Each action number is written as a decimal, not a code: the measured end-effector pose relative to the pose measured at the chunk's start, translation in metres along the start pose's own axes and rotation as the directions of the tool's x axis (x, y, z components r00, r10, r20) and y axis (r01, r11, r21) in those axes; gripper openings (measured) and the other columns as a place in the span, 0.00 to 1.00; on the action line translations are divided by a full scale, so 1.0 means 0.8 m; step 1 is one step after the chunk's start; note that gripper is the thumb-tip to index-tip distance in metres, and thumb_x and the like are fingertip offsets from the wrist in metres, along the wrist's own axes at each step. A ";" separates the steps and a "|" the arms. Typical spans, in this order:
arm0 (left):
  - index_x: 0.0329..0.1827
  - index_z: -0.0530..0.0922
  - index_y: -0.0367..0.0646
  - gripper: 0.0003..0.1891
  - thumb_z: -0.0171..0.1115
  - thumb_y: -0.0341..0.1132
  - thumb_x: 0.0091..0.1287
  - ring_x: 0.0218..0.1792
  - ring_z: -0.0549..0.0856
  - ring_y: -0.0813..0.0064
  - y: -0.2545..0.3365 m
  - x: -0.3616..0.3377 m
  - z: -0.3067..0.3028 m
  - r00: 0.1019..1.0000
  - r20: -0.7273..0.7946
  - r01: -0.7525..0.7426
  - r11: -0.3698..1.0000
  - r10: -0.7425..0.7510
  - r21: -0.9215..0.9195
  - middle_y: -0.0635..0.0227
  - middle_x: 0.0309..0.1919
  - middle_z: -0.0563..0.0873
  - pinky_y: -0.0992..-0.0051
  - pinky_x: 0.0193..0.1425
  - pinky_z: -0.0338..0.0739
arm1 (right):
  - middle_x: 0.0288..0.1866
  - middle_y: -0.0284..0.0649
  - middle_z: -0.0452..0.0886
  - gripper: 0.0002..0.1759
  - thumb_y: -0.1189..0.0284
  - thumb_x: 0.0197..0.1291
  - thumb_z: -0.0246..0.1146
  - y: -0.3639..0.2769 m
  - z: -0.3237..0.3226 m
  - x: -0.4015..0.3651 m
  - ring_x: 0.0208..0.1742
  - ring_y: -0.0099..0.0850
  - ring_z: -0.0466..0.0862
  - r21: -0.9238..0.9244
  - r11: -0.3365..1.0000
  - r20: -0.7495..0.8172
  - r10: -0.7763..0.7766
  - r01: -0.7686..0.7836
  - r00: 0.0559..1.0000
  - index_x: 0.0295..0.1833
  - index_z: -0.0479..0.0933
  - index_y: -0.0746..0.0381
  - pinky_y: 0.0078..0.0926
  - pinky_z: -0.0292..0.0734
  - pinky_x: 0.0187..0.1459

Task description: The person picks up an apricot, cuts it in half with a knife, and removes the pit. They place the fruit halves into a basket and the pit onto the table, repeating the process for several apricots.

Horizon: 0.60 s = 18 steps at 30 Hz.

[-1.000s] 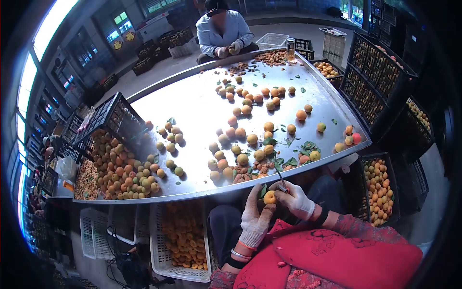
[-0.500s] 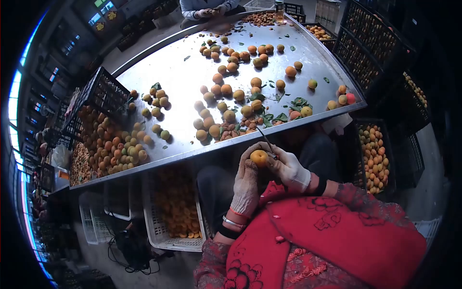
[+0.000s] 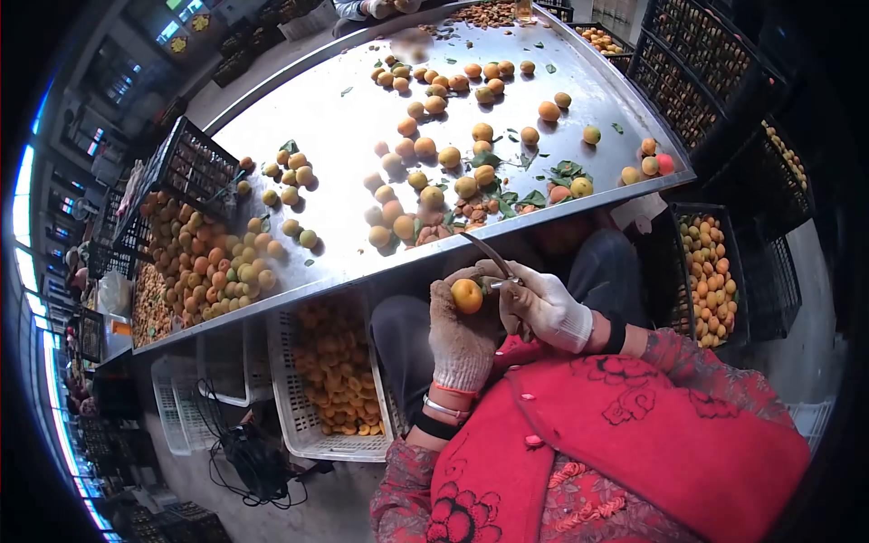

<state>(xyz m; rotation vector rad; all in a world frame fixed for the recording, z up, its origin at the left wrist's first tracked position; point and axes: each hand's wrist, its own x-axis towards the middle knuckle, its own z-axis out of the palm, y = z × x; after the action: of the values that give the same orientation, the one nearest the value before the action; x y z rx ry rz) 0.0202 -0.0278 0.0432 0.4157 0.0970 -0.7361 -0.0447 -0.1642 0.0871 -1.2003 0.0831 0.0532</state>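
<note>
My left hand, in a soiled white glove, is closed around an orange apricot, whose round face points up. Just to its right, my right hand, also gloved, grips a small knife with a thin curved blade that rises toward the table edge. A silvery part of the knife shows by the fingers; most of its handle is hidden in my fist. Both hands are over my lap, below the metal table, on which many apricots lie scattered with green leaves.
A tipped black crate spills apricots at the table's left. Halved apricots fill a white basket below. A crate of whole apricots stands at right, near stacked black crates. Another person's gloved hands show at the far edge.
My right hand has drawn slightly away from the apricot, and more of the knife blade now shows. My left hand has shifted a little left with the apricot. The view has tilted slightly down.
</note>
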 end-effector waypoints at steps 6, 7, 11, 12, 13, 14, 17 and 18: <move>0.54 0.72 0.39 0.21 0.46 0.51 0.76 0.49 0.79 0.68 -0.004 -0.013 0.014 0.996 0.054 -0.077 0.982 0.069 0.175 0.62 0.48 0.79 0.66 0.57 0.77 | 0.32 0.24 0.73 0.24 0.65 0.74 0.53 0.025 0.005 0.001 0.30 0.10 0.70 -0.016 0.998 -0.002 -0.059 0.059 0.998 0.70 0.64 0.63 0.10 0.67 0.30; 0.54 0.72 0.40 0.21 0.46 0.50 0.76 0.49 0.79 0.69 -0.007 -0.015 0.010 0.992 0.062 -0.126 0.956 0.114 0.265 0.62 0.48 0.78 0.67 0.57 0.77 | 0.31 0.24 0.72 0.24 0.65 0.74 0.53 0.016 0.008 -0.002 0.29 0.10 0.70 -0.043 0.998 0.006 -0.046 0.046 0.999 0.70 0.64 0.63 0.10 0.67 0.30; 0.55 0.71 0.42 0.20 0.46 0.49 0.77 0.45 0.81 0.73 -0.015 -0.015 0.007 0.978 0.050 -0.206 0.916 0.201 0.343 0.64 0.46 0.78 0.72 0.50 0.80 | 0.28 0.26 0.72 0.24 0.65 0.74 0.53 0.024 0.010 -0.002 0.27 0.12 0.69 -0.137 0.990 -0.025 -0.046 0.042 0.999 0.70 0.64 0.65 0.13 0.67 0.29; 0.55 0.71 0.42 0.20 0.46 0.49 0.77 0.45 0.81 0.73 -0.016 -0.019 0.007 0.979 0.044 -0.203 0.918 0.200 0.341 0.64 0.46 0.78 0.72 0.50 0.80 | 0.28 0.26 0.72 0.24 0.65 0.74 0.53 0.025 0.011 -0.004 0.27 0.12 0.69 -0.136 0.990 -0.026 -0.040 0.036 0.999 0.70 0.64 0.65 0.13 0.67 0.29; 0.56 0.70 0.41 0.21 0.46 0.50 0.76 0.48 0.80 0.71 -0.016 -0.022 0.007 0.977 0.064 -0.212 0.904 0.203 0.372 0.63 0.47 0.79 0.69 0.55 0.77 | 0.29 0.27 0.73 0.24 0.65 0.74 0.53 0.026 0.013 -0.005 0.28 0.12 0.70 -0.209 0.976 -0.046 -0.067 0.056 0.997 0.70 0.63 0.66 0.14 0.68 0.30; 0.57 0.70 0.40 0.22 0.46 0.51 0.76 0.51 0.79 0.69 -0.015 -0.025 0.007 0.975 0.082 -0.224 0.888 0.208 0.402 0.62 0.48 0.79 0.66 0.61 0.74 | 0.30 0.28 0.74 0.24 0.66 0.74 0.53 0.027 0.014 -0.006 0.28 0.13 0.71 -0.280 0.957 -0.061 -0.094 0.073 0.994 0.69 0.63 0.67 0.15 0.68 0.30; 0.55 0.72 0.40 0.24 0.44 0.54 0.77 0.44 0.81 0.77 -0.017 -0.026 0.007 0.927 0.140 -0.339 0.615 0.349 0.712 0.65 0.44 0.81 0.75 0.50 0.78 | 0.33 0.31 0.77 0.24 0.67 0.74 0.52 0.027 0.015 -0.008 0.30 0.14 0.72 -0.353 0.920 -0.044 -0.196 0.169 0.980 0.69 0.63 0.68 0.16 0.71 0.32; 0.55 0.72 0.40 0.24 0.43 0.54 0.77 0.41 0.82 0.79 -0.013 -0.025 0.005 0.899 0.198 -0.377 0.459 0.391 0.804 0.65 0.42 0.82 0.78 0.46 0.78 | 0.37 0.33 0.80 0.24 0.67 0.74 0.52 0.032 0.014 -0.010 0.31 0.13 0.72 -0.329 0.930 -0.053 -0.191 0.163 0.980 0.69 0.63 0.67 0.15 0.70 0.31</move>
<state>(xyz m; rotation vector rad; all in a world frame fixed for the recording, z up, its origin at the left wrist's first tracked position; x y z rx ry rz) -0.0019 -0.0235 0.0482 1.3317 -0.3610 -0.2628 -0.0546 -0.1443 0.0680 -1.5349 0.0396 -0.1486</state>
